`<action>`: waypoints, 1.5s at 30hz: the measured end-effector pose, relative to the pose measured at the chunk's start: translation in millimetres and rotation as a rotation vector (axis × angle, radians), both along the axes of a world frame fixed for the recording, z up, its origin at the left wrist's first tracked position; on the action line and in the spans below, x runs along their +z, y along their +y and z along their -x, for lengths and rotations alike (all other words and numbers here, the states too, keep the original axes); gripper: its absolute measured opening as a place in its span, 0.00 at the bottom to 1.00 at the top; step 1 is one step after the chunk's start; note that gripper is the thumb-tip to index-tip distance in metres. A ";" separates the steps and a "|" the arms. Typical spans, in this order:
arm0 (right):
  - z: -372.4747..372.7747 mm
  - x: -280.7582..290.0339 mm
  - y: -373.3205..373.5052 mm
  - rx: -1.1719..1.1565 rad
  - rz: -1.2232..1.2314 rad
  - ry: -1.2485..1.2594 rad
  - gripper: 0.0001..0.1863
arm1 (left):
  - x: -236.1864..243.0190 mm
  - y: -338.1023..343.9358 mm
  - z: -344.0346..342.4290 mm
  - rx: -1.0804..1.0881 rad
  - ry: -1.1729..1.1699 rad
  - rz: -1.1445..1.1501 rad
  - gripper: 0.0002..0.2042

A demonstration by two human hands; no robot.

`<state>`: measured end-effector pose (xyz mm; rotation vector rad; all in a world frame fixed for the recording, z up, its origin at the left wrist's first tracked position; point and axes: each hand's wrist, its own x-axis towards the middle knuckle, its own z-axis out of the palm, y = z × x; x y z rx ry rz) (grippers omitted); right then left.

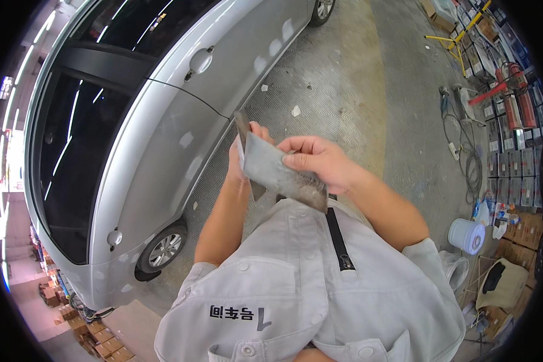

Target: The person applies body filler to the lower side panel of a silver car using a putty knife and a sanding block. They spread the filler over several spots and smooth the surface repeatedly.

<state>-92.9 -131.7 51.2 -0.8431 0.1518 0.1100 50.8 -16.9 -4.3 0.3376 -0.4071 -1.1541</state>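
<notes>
In front of my chest I hold a worn grey sheet of sandpaper (277, 166), bent over at its left end and smudged brown near its lower right corner. My right hand (329, 161) pinches its upper edge, thumb on the near face. Behind the left end, my left hand (234, 161) is closed on the sheet, with most of its fingers hidden. A narrow brownish flap (242, 122) sticks up there; whether it is part of the same sheet I cannot tell. To the left stands a silver car (157, 139) with pale patches on its doors and lower side.
The car's rear wheel (164, 248) is at lower left. Along the right lie a coiled grey hose (472, 172), a white bucket (466, 235) and a folding chair (498, 283). Stacked boxes (513, 166) and a yellow stand (458, 42) line that side. Pale scraps (295, 111) dot the floor.
</notes>
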 end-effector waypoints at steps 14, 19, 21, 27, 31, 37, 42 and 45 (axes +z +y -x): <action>13.4 -3.6 -60.0 -0.654 0.422 -0.348 0.14 | 23.0 24.9 4.6 0.376 -0.357 -0.165 0.09; 16.7 2.3 -50.1 -0.214 0.579 -0.699 0.13 | 33.0 19.6 17.3 0.434 -0.525 -0.273 0.08; 19.5 15.1 -52.9 -0.228 0.832 -0.572 0.16 | 32.1 20.5 12.9 0.506 -0.566 -0.213 0.08; 19.4 38.8 -59.6 -0.414 1.322 -0.220 0.19 | 28.4 24.0 6.3 0.552 -0.596 -0.238 0.08; 16.0 30.2 -41.0 -0.247 0.905 -0.465 0.18 | 25.8 20.6 13.7 0.567 -0.648 -0.303 0.08; 20.6 19.7 -49.6 -0.250 1.750 0.008 0.15 | 26.0 36.5 -8.6 0.415 -0.358 -0.071 0.07; 13.4 11.6 -26.3 -0.350 0.331 -0.152 0.13 | 23.7 32.2 -11.5 0.139 0.103 0.185 0.12; 14.3 12.9 6.1 -0.033 0.182 -0.058 0.11 | 26.0 27.6 -11.0 0.020 0.132 0.255 0.14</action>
